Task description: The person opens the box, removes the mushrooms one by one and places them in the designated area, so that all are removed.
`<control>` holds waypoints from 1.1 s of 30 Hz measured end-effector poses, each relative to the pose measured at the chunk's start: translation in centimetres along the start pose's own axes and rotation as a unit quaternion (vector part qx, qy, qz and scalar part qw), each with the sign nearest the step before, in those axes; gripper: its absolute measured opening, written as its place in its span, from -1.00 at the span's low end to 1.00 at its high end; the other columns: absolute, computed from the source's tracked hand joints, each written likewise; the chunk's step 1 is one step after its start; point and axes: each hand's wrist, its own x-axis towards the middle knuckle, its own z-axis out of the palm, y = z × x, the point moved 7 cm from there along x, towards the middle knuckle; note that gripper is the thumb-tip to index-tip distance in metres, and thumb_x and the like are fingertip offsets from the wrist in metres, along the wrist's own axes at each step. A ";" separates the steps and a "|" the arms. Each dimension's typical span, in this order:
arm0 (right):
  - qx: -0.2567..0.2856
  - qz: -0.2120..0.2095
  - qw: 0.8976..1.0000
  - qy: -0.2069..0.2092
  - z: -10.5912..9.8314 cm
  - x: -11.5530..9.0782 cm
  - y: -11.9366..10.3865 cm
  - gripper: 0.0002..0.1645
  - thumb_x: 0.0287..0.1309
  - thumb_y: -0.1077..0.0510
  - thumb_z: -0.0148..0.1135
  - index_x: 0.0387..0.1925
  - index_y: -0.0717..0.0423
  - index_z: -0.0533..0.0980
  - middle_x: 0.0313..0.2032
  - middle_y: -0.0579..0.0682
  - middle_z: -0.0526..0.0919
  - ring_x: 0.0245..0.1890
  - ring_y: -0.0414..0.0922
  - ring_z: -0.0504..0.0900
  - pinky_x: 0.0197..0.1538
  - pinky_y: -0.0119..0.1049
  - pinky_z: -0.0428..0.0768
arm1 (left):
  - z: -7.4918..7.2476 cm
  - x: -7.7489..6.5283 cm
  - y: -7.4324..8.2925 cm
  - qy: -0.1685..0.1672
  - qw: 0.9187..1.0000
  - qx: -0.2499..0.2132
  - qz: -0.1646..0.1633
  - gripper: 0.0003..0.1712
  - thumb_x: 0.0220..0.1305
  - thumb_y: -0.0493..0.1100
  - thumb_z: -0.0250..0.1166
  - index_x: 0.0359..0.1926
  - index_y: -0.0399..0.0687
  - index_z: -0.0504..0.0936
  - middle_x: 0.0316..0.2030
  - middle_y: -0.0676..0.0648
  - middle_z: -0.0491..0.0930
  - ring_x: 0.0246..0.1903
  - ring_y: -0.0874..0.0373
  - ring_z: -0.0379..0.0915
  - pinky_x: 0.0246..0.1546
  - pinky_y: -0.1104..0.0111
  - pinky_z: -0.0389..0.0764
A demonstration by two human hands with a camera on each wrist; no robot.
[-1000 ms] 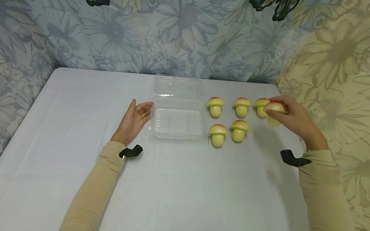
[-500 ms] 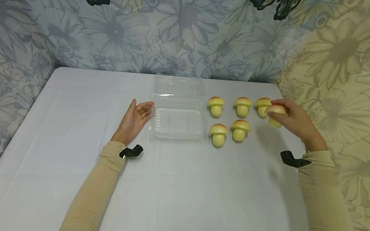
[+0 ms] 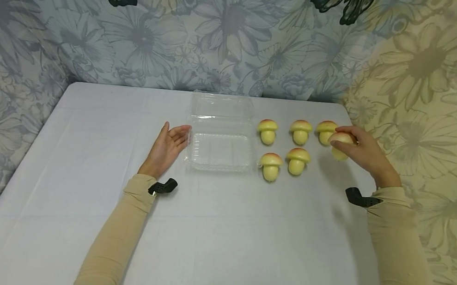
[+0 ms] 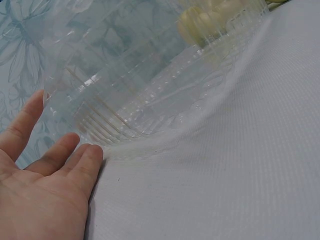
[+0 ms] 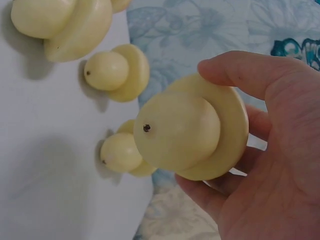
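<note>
A toy mushroom (image 5: 177, 132) with a pale stem and reddish cap is gripped by its cap in my right hand (image 3: 365, 150), above the table's right side. In the right wrist view the thumb and fingers curl round the cap, and the stem points away from the palm. My left hand (image 3: 165, 150) lies palm up with relaxed fingers, its fingertips at the left side of a clear plastic clamshell box (image 3: 221, 151). The box's lid (image 3: 221, 107) is folded back toward the wall. In the left wrist view the fingertips (image 4: 92, 152) are right at the box's lower corner.
Several more mushrooms stand in two rows right of the box, including a front-left mushroom (image 3: 270, 168) and a back-right mushroom (image 3: 326, 132) close to my right hand. The white table (image 3: 219, 234) meets a flower-patterned wall (image 3: 223, 35) behind and at the sides.
My right hand, with the mushroom in it, has shifted slightly right and toward me, away from the back-right mushroom. The left hand and the box stay where they were.
</note>
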 end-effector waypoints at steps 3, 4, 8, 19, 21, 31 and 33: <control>-0.005 -0.002 1.000 -0.001 0.1 0.3 0.4 -0.28 0.39 -0.17 0.20 0.38 0.14 0.35 0.23 0.10 0.42 -0.20 -0.47 0.45 -0.25 -0.60 0.47 | 0.0 0.0 0.0 -0.001 1.000 0.001 -0.001 -0.18 0.61 0.30 -0.36 0.43 -0.31 0.23 0.53 -0.25 0.03 0.59 -0.02 -0.12 0.65 0.19 -0.03; -0.006 -0.002 1.000 -0.003 0.1 0.4 0.5 -0.28 0.40 -0.17 0.19 0.39 0.15 0.34 0.23 0.11 0.42 -0.21 -0.48 0.45 -0.25 -0.60 0.47 | 0.0 0.0 0.0 0.000 1.000 0.002 -0.001 -0.18 0.61 0.30 -0.36 0.43 -0.31 0.23 0.53 -0.24 0.03 0.59 -0.02 -0.12 0.65 0.19 -0.03; -0.011 0.008 1.000 -0.009 0.3 0.6 1.2 -0.27 0.40 -0.19 0.17 0.42 0.11 0.32 0.28 0.15 0.42 -0.22 -0.52 0.43 -0.25 -0.60 0.47 | 0.1 0.0 0.0 -0.002 1.000 0.002 0.000 -0.17 0.61 0.30 -0.35 0.43 -0.32 0.23 0.54 -0.25 0.01 0.60 -0.02 -0.13 0.65 0.19 -0.03; -0.005 0.025 1.000 -0.011 0.7 0.3 2.0 -0.22 0.38 -0.25 0.17 0.43 0.10 0.32 0.31 0.20 0.42 -0.17 -0.52 0.40 -0.21 -0.62 0.44 | 0.0 0.1 -0.1 0.005 1.000 -0.003 0.001 -0.22 0.62 0.29 -0.37 0.36 -0.26 0.31 0.49 -0.22 0.10 0.59 -0.02 -0.10 0.65 0.19 -0.03; -0.003 0.025 1.000 -0.009 0.7 0.3 2.1 -0.23 0.38 -0.25 0.18 0.41 0.11 0.33 0.29 0.20 0.44 -0.18 -0.52 0.41 -0.21 -0.62 0.44 | 0.0 0.1 -0.1 0.005 1.000 -0.005 0.001 -0.22 0.62 0.29 -0.37 0.36 -0.27 0.30 0.49 -0.22 0.09 0.59 -0.02 -0.10 0.65 0.19 -0.04; -0.010 0.027 1.000 -0.005 1.2 0.3 2.9 -0.24 0.37 -0.25 0.19 0.39 0.10 0.35 0.22 0.22 0.50 -0.21 -0.49 0.43 -0.22 -0.59 0.45 | 0.1 0.1 0.0 0.000 1.000 0.002 0.005 -0.17 0.61 0.30 -0.35 0.42 -0.32 0.25 0.53 -0.26 0.05 0.60 -0.05 -0.13 0.65 0.17 -0.05; -0.008 0.029 1.000 -0.009 1.3 0.2 3.0 -0.23 0.37 -0.25 0.18 0.39 0.11 0.34 0.22 0.22 0.49 -0.22 -0.49 0.43 -0.23 -0.58 0.46 | 0.0 0.1 0.0 -0.002 1.000 0.004 0.005 -0.18 0.61 0.30 -0.34 0.42 -0.30 0.26 0.53 -0.26 0.05 0.60 -0.06 -0.13 0.65 0.17 -0.05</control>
